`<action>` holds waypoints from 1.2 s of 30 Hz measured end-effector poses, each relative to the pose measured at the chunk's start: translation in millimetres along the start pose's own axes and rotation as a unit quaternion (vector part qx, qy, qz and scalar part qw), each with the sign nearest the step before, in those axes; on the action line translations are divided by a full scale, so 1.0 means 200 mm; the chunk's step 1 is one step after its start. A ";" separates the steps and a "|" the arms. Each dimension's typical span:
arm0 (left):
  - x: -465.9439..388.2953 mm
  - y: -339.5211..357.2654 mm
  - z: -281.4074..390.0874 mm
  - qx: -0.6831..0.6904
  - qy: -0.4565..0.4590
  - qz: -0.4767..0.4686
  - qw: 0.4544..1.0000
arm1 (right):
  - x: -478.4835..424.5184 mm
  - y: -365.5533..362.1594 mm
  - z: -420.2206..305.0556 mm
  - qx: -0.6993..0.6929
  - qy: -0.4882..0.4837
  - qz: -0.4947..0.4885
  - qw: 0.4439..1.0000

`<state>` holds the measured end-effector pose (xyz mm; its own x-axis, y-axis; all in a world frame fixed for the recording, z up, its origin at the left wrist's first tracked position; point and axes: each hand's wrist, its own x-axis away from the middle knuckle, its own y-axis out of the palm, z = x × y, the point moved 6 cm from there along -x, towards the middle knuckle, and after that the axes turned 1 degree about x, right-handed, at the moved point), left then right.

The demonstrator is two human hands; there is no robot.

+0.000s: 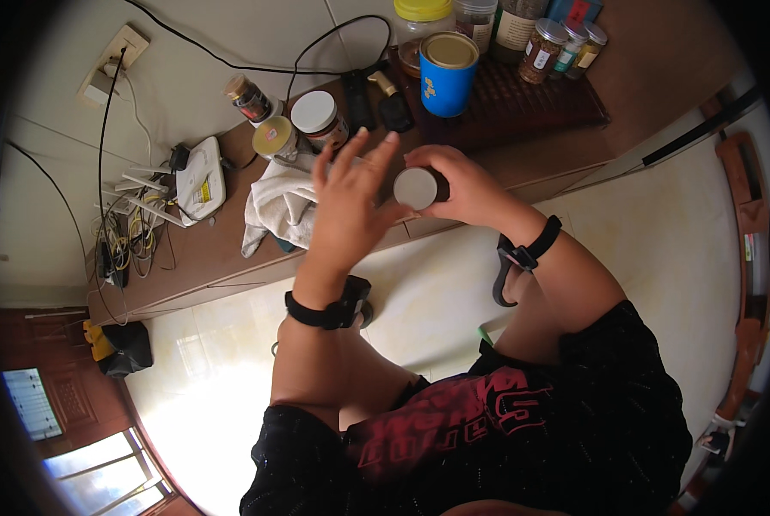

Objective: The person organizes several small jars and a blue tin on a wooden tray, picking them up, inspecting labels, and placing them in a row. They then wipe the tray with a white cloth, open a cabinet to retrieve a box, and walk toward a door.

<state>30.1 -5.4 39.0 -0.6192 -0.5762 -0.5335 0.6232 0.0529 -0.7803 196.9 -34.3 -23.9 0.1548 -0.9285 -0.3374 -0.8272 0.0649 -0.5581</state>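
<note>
My right hand (465, 187) grips a small round container (416, 188) with a pale grey circular top, held in front of the cabinet's edge. My left hand (353, 200) is raised just left of it, fingers spread and slightly blurred; its thumb reaches to the container's near side, and whether it touches cannot be told. Behind my left hand a white towel with a grey edge (282, 197) lies crumpled on the brown cabinet top (230, 258). Beyond my hands stands a blue canister with a gold-coloured lid (448, 77), on a dark slatted wooden tray (514, 116).
A white-lidded jar (317, 115), a yellowish-lidded jar (274, 137) and a small dark bottle (249, 100) stand behind the towel. Further left are a white router (201, 184) and tangled cables (133, 238). Several jars, one yellow-lidded (422, 13), stand at the back right. A pump bottle (395, 106) lies beside the tray.
</note>
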 end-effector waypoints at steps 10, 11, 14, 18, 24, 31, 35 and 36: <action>0.17 -0.20 -0.26 0.331 -0.231 0.118 0.908 | 0.01 -0.19 -0.23 0.031 -0.174 0.101 0.979; 0.16 -0.19 -0.21 0.313 -0.172 0.113 0.927 | 0.00 -0.20 -0.26 0.037 -0.188 0.110 0.975; 0.05 -0.21 0.04 0.023 0.075 0.040 0.996 | 0.01 -0.21 -0.35 0.064 -0.234 0.140 0.960; 0.09 -0.14 0.05 0.049 0.067 0.132 0.988 | 0.03 -0.18 -0.46 0.087 -0.285 0.186 0.936; 0.13 -0.22 0.03 0.015 0.105 0.244 0.964 | 0.05 -0.11 -0.55 0.089 -0.322 0.202 0.921; 0.16 -0.29 0.03 0.010 0.111 0.270 0.956 | 0.05 -0.05 -0.58 0.076 -0.330 0.219 0.915; 0.15 -0.28 0.01 0.023 0.082 0.220 0.972 | 0.03 -0.06 -0.57 0.084 -0.303 0.201 0.928; 0.14 -0.26 0.01 0.039 0.063 0.186 0.980 | 0.02 -0.07 -0.56 0.073 -0.273 0.196 0.939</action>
<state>-19.1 -25.0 66.1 -0.3929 -0.4231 -0.8165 0.8485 0.1757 -0.4993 148.8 -80.1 68.1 0.1407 -0.5004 -0.8543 -0.8015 0.4489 -0.3950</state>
